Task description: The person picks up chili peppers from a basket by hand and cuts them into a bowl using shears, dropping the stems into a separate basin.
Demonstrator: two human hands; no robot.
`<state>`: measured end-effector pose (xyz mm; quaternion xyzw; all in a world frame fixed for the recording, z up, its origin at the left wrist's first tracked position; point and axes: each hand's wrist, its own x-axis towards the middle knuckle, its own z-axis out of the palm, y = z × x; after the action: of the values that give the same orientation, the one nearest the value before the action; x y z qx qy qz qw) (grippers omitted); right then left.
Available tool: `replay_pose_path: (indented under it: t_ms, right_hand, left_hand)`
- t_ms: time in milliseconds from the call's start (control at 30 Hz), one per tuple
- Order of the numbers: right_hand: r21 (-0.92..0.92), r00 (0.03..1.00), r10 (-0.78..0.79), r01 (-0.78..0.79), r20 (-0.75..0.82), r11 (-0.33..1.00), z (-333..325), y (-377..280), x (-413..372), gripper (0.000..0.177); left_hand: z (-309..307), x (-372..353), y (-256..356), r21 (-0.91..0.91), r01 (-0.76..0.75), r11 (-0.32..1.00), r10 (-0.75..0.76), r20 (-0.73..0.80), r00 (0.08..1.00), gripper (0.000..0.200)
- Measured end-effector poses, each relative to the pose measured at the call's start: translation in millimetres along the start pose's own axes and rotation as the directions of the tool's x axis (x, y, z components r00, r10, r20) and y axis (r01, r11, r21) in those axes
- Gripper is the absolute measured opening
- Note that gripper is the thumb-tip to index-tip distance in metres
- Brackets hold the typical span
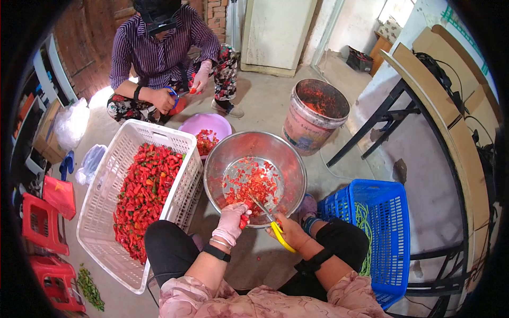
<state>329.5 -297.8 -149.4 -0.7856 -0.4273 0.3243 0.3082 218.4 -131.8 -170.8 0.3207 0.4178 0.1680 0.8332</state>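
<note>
My left hand point(230, 221), in a pale thin glove, is closed around a red chili pepper point(244, 220) at the near rim of a steel basin point(290, 151). My right hand point(293, 233), bare, grips scissors point(282, 239) with yellow handles. Their blades point up and left over the basin, close to my left fingers. Chopped red pepper pieces point(253, 183) are spread over the basin's bottom. To the left, a white plastic crate point(108, 183) holds a large heap of whole red peppers point(146, 193).
Opposite, a person point(161, 53) crouches with blue-handled scissors point(173, 95) beside a pink bowl point(192, 124) of cut peppers. A stained bucket point(310, 124) stands behind the basin. A blue crate point(389, 233) is at right, red stools point(45, 225) at left.
</note>
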Motion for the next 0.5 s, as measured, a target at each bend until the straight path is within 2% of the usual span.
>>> replay_pose_path:
  t_ms: [100,167,200,267,400,467,500]
  right_hand:
    - [-0.043,0.996,-0.076,0.074,-0.037,0.996,4,-2,-2,0.054]
    - [-0.31,0.968,-0.218,0.171,-0.124,0.935,9,-2,-4,0.058]
    - [-0.309,0.968,-0.217,0.17,-0.124,0.936,8,-6,-4,0.058]
    - [-0.295,0.996,-0.06,0.038,-0.069,0.955,4,-16,-5,0.061]
    - [-0.304,0.997,-0.028,0.007,-0.067,0.953,4,-17,-5,0.063]
    - [-0.322,0.997,-0.027,0.002,-0.076,0.947,6,-16,-5,0.062]
    - [-0.322,0.997,-0.027,0.002,-0.074,0.947,6,-16,-4,0.062]
  left_hand:
    - [-1,-1,1,-0.041,0.021,0.999,-0.021,0.019,1.0,0.008]
    - [0,-2,0,-0.034,0.021,0.999,-0.02,0.051,0.998,0.008]
    - [0,-1,-1,-0.034,0.022,0.999,-0.021,0.051,0.998,0.008]
    - [0,0,-4,0.025,0.015,1.0,-0.018,0.097,0.995,0.009]
    - [2,1,-2,-0.055,0.058,0.997,-0.055,0.055,0.997,0.009]
    - [-3,9,-4,-0.172,0.185,0.968,-0.173,0.084,0.981,0.01]
    - [-6,12,-5,-0.173,0.185,0.967,-0.173,0.083,0.981,0.01]
